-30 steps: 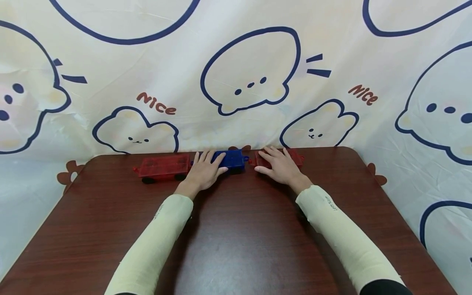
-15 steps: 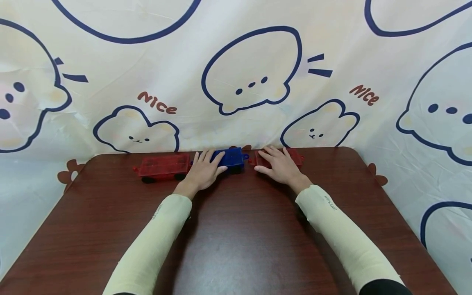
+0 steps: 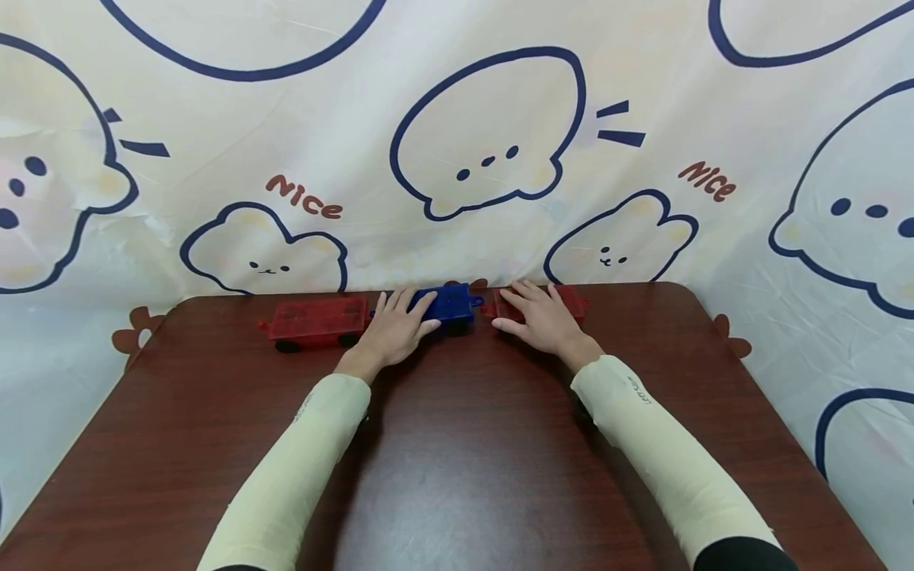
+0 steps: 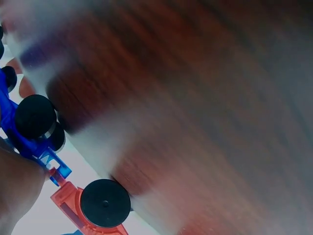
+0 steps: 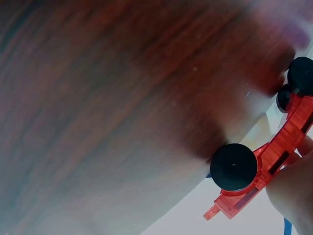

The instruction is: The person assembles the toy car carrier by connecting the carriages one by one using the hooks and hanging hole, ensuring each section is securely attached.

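Observation:
Three see-through toy train cars stand in a row along the table's far edge. My left hand [image 3: 393, 331] rests with extended fingers on the blue train car [image 3: 453, 304], covering its left part. The left red train car [image 3: 320, 320] stands beside that hand; in the left wrist view its coupling meets the blue car's loop. Fingers spread, my right hand [image 3: 546, 323] lies over the right red train car [image 3: 574, 303]. Between the blue and right red cars the couplings are very close; I cannot tell whether they are joined. Black wheels [image 5: 234, 167] show under the right red car.
The dark brown wooden table [image 3: 457, 468] stretches from the cars toward me. Right behind its far edge hangs a white curtain [image 3: 400, 246] with cartoon outlines, which also closes in both sides.

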Action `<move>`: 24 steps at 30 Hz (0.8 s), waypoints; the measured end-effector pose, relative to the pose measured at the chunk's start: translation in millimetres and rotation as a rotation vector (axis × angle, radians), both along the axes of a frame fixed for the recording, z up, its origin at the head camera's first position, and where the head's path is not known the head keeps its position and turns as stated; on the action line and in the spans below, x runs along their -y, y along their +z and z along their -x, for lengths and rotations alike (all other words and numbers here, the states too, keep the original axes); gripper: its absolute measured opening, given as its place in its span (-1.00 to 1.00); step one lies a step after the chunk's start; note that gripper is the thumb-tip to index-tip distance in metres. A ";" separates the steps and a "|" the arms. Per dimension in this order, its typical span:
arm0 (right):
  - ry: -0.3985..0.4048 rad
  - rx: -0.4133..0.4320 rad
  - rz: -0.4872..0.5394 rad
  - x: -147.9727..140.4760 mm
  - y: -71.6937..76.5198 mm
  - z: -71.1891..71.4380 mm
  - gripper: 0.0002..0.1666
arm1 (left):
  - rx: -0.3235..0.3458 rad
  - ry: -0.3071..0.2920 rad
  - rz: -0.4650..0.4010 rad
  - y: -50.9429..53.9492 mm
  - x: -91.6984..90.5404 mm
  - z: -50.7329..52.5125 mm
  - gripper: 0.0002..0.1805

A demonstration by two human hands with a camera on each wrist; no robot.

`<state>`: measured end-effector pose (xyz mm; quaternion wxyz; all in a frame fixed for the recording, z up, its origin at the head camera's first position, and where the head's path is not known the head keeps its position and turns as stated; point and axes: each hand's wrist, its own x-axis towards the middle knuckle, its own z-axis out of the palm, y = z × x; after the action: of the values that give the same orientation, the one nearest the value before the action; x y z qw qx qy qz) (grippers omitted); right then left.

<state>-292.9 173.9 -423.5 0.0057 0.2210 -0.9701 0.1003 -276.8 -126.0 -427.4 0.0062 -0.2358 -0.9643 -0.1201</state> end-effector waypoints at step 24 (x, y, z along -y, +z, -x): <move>0.006 0.006 0.006 3.3 2.4 -0.1 -0.07 | 0.022 -0.009 0.002 3.0 -0.7 -0.7 -0.31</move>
<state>-292.8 170.6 -421.1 0.0032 0.2238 -0.9691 0.1040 -276.1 -125.4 -424.4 -0.0050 -0.2390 -0.9633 -0.1219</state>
